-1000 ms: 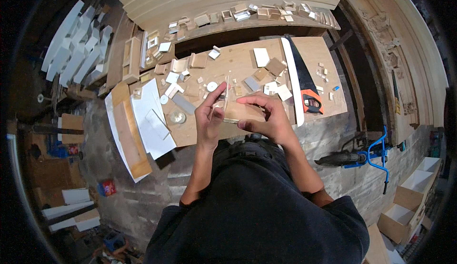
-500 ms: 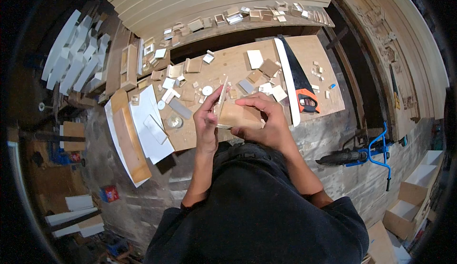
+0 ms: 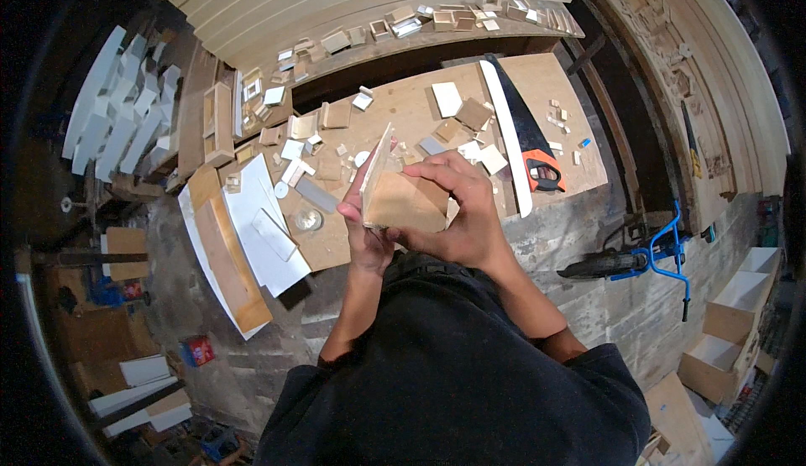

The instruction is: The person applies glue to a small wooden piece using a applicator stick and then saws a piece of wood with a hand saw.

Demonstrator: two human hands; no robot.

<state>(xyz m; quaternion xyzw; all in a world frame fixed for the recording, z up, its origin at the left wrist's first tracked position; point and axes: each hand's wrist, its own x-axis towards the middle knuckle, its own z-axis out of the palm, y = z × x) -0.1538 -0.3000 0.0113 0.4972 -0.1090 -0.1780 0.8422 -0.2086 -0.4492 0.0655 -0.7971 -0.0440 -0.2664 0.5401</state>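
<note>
Angled wooden piece (image 3: 401,193) held above the near edge of the worktable (image 3: 407,95), between the palms, right hand (image 3: 472,210) grasping its broad panel (image 3: 413,204), fingers at far edge, thumb at near edge, left hand (image 3: 369,246) gripping the thin upright panel (image 3: 377,164) from the left.

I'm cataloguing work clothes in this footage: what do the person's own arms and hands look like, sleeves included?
The left hand and right hand are ungloved. The forearms are bare, with nothing strapped on that shows. The short sleeves are plain black, like the shirt.
</note>
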